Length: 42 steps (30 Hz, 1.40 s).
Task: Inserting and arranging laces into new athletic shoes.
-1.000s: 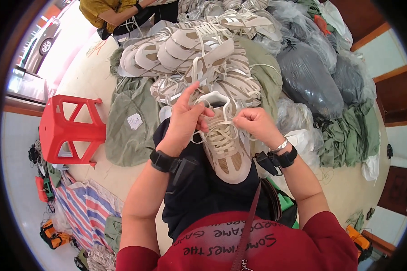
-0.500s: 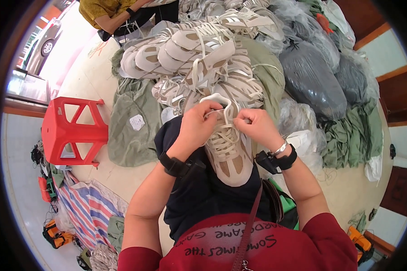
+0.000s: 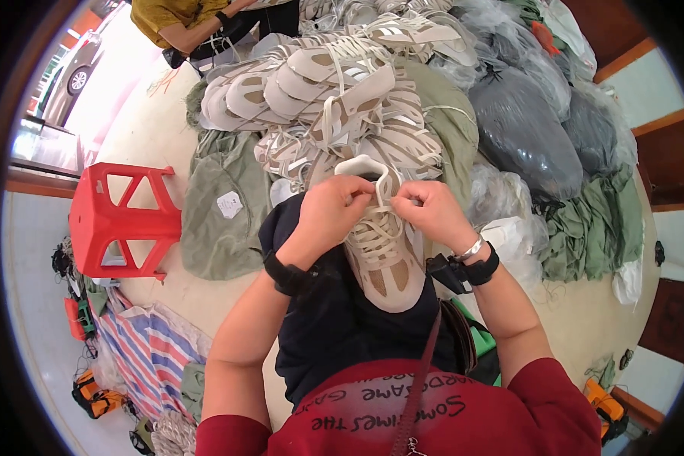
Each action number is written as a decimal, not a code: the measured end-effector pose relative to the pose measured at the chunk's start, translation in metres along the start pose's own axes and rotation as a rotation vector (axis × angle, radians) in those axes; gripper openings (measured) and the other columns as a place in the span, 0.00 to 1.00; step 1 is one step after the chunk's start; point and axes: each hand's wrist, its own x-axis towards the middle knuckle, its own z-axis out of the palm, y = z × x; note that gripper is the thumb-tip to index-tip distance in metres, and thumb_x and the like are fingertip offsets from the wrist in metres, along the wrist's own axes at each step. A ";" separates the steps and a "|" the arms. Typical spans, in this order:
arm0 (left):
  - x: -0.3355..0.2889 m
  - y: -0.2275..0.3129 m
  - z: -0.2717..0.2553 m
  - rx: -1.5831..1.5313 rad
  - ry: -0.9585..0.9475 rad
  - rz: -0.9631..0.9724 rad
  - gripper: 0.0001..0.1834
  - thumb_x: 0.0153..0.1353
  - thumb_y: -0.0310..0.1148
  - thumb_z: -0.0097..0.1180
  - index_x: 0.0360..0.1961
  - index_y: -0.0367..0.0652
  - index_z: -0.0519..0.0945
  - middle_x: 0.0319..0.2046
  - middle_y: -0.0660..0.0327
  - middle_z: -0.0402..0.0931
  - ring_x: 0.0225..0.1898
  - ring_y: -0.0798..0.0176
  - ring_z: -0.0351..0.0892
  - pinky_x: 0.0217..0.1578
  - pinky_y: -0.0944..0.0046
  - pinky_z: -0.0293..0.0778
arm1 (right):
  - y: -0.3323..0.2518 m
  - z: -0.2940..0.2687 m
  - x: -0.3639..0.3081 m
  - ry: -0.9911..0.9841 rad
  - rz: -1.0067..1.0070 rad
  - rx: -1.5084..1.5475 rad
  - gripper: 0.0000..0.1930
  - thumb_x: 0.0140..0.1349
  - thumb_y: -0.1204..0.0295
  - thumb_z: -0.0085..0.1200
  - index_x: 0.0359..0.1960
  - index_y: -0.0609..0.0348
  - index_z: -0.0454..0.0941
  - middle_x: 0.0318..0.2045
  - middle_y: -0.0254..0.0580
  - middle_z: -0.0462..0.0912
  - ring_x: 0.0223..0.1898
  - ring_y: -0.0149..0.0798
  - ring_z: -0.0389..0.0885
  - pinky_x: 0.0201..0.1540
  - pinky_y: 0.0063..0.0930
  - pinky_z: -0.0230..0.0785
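A beige and tan sneaker [image 3: 394,281] rests on my lap, toe toward me, its white-lined collar facing away. Cream shoelaces [image 3: 375,234] criss-cross its tongue. At the left of the collar, my left hand [image 3: 328,209] is closed in a pinch at the upper laces. My right hand [image 3: 435,214] pinches lace on the other side, close to the top eyelets. The lace ends between the fingertips are mostly hidden. Just beyond the sneaker lies a large pile of similar sneakers [image 3: 304,87], many with loose laces.
A red plastic stool [image 3: 121,220] stands at the left beside a green cloth sack [image 3: 224,220]. Grey plastic bags [image 3: 520,129] are heaped at the right, above green fabric [image 3: 589,235]. Another person in a yellow top [image 3: 171,19] sits at the far left. A striped sheet [image 3: 156,349] lies lower left.
My left hand has shifted very slightly, with its fingertips a little nearer the middle of the tongue. The right hand and the sneaker have barely moved.
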 end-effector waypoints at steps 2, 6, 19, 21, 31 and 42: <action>0.005 0.001 0.008 0.051 -0.018 0.006 0.10 0.54 0.29 0.58 0.38 0.44 0.84 0.31 0.58 0.82 0.29 0.59 0.81 0.31 0.63 0.75 | 0.001 -0.002 0.003 -0.018 0.020 0.016 0.09 0.52 0.70 0.53 0.23 0.66 0.76 0.13 0.42 0.70 0.18 0.26 0.64 0.23 0.27 0.62; 0.016 0.007 0.002 0.124 -0.074 0.003 0.12 0.52 0.32 0.58 0.39 0.48 0.84 0.31 0.57 0.82 0.32 0.53 0.82 0.33 0.60 0.75 | 0.001 -0.006 0.011 0.013 -0.036 -0.029 0.10 0.53 0.69 0.53 0.22 0.65 0.76 0.14 0.45 0.72 0.16 0.32 0.69 0.23 0.29 0.63; 0.001 -0.011 0.016 0.076 -0.168 0.003 0.15 0.53 0.39 0.60 0.43 0.53 0.83 0.27 0.60 0.80 0.30 0.56 0.80 0.31 0.59 0.74 | 0.011 -0.002 0.003 -0.094 -0.103 -0.176 0.11 0.57 0.66 0.52 0.26 0.61 0.79 0.18 0.49 0.77 0.20 0.46 0.76 0.26 0.36 0.66; 0.001 -0.005 0.014 0.033 -0.185 -0.032 0.15 0.52 0.39 0.60 0.43 0.53 0.83 0.26 0.60 0.80 0.29 0.57 0.80 0.31 0.59 0.74 | 0.020 -0.006 0.000 -0.103 -0.052 -0.075 0.10 0.56 0.67 0.53 0.27 0.62 0.79 0.17 0.44 0.76 0.20 0.39 0.74 0.26 0.32 0.66; 0.015 -0.016 0.008 0.037 -0.158 -0.006 0.13 0.52 0.39 0.60 0.39 0.50 0.83 0.25 0.59 0.80 0.29 0.55 0.80 0.31 0.58 0.74 | 0.015 0.003 0.021 -0.104 -0.057 -0.075 0.10 0.55 0.68 0.55 0.25 0.65 0.77 0.17 0.37 0.75 0.21 0.27 0.71 0.26 0.26 0.65; 0.004 -0.030 -0.016 0.278 -0.028 0.052 0.09 0.57 0.37 0.55 0.33 0.44 0.79 0.31 0.54 0.78 0.34 0.47 0.78 0.34 0.52 0.73 | 0.016 -0.021 -0.014 -0.093 0.212 0.528 0.11 0.60 0.73 0.58 0.44 0.59 0.75 0.21 0.23 0.73 0.21 0.20 0.66 0.23 0.16 0.56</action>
